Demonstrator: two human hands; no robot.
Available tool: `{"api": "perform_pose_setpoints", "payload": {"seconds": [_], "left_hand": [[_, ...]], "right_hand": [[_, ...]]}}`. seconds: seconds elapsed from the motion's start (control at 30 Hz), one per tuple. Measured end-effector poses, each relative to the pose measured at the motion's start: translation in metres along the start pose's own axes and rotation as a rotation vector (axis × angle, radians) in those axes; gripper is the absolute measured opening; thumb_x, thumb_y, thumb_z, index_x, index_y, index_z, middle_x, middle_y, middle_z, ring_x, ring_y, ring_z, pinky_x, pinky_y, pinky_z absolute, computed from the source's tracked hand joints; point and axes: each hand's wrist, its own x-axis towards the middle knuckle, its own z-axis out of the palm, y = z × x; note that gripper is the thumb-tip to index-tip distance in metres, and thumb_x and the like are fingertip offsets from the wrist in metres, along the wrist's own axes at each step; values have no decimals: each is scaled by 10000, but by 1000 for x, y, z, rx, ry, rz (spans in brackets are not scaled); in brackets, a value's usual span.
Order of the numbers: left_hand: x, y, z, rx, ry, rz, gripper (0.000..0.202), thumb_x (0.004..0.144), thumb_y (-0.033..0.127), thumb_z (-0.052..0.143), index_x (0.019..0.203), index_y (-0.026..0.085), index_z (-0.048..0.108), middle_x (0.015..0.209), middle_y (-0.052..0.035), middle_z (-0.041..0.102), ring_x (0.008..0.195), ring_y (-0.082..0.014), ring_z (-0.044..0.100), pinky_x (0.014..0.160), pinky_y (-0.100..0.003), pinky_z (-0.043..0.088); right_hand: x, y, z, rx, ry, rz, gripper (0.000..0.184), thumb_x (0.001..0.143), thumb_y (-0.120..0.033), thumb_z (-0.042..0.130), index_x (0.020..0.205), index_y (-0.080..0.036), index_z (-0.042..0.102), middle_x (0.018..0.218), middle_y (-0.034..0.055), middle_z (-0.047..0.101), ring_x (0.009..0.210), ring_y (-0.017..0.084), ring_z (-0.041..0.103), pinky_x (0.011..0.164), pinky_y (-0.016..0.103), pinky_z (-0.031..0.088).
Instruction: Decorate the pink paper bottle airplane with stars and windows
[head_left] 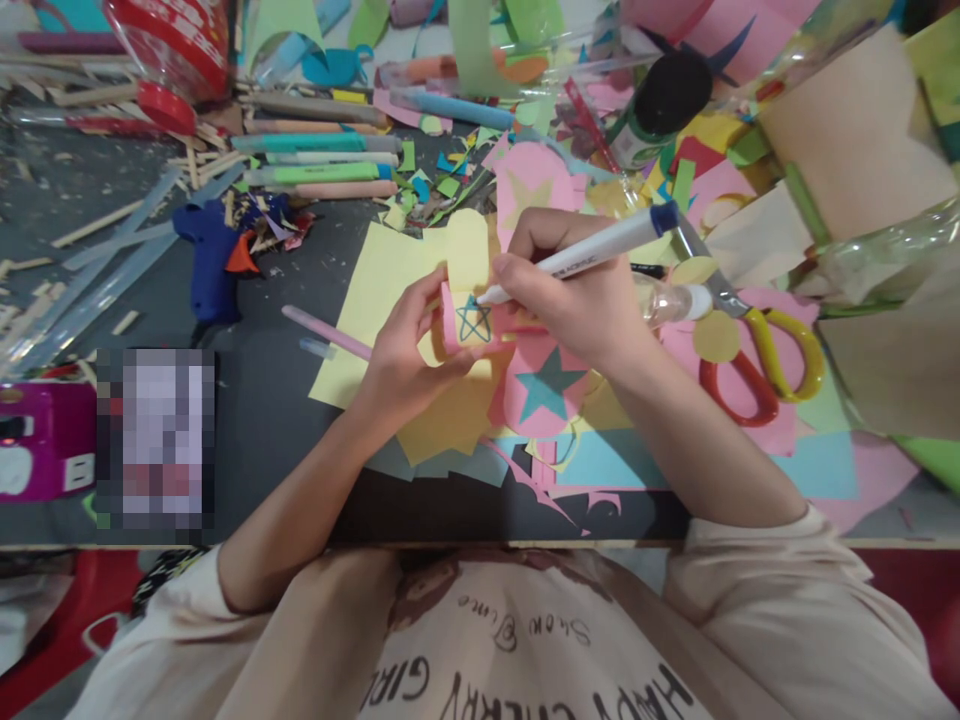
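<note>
My right hand (574,295) grips a white marker (592,250) with a dark blue end cap, its tip resting on a small pink paper piece (469,322) that bears a teal star outline. My left hand (409,350) pinches that pink piece by its left edge and steadies it over yellow paper sheets (382,280). Just below the hands lies a pink paper shape with a solid teal star (547,385).
Red and yellow scissors (750,350) lie to the right. A blue glue gun (210,260) sits at left, with markers (322,165) and wooden sticks behind it. Coloured paper scraps cover the dark table (262,420). A glue bottle (660,105) stands at the back. A purple object (41,440) sits at far left.
</note>
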Motion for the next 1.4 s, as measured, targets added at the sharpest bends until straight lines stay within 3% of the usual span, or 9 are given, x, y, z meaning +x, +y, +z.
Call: {"api": "perform_pose_setpoints", "payload": {"seconds": [0.33, 0.6, 0.8, 0.97, 1.23, 1.4], "left_hand": [[0, 0, 1, 20, 20, 8, 788, 818, 612, 773, 1460, 294, 447, 1561, -115, 470, 1448, -354, 486, 1205, -516, 457], [-1, -1, 1, 35, 10, 8, 824, 825, 660, 743, 1483, 285, 419, 1582, -116, 447, 1462, -335, 474, 1216, -467, 450], [-1, -1, 0, 26, 2, 17, 825, 819, 642, 762, 1486, 295, 422, 1576, -116, 455, 1447, -344, 490, 1211, -488, 456], [-1, -1, 2, 33, 39, 28, 786, 830, 600, 768, 1480, 290, 453, 1551, -122, 481, 1441, -352, 493, 1198, -516, 465], [-2, 2, 2, 78, 8, 34, 744, 849, 550, 764, 1481, 290, 469, 1510, -110, 527, 1410, -336, 522, 1161, -477, 499], [-2, 1, 2, 90, -29, 82, 722, 874, 507, 741, 1486, 240, 468, 1515, -131, 520, 1398, -318, 536, 1147, -435, 511]], "right_hand": [[-1, -1, 0, 8, 3, 7, 345, 858, -210, 608, 606, -238, 373, 582, -43, 426, 557, 98, 447, 512, 235, 399], [0, -1, -1, -6, -14, 1, 318, 858, -182, 601, 615, -234, 402, 591, -39, 452, 579, 104, 455, 517, 238, 407], [-1, 0, 0, 8, 7, 12, 340, 870, -193, 627, 614, -236, 409, 593, -41, 462, 570, 105, 477, 516, 243, 412], [-2, -6, -4, 51, 47, -71, 358, 870, -180, 622, 591, -231, 405, 583, -46, 497, 530, 89, 474, 535, 253, 414], [-4, -20, -9, 74, 43, -39, 440, 882, -543, 699, 628, -230, 522, 544, -47, 511, 494, 96, 456, 474, 271, 357], [-13, -27, -18, -1, -34, -61, 256, 863, -400, 762, 701, -230, 657, 672, -8, 675, 555, 124, 554, 519, 291, 459]]}}
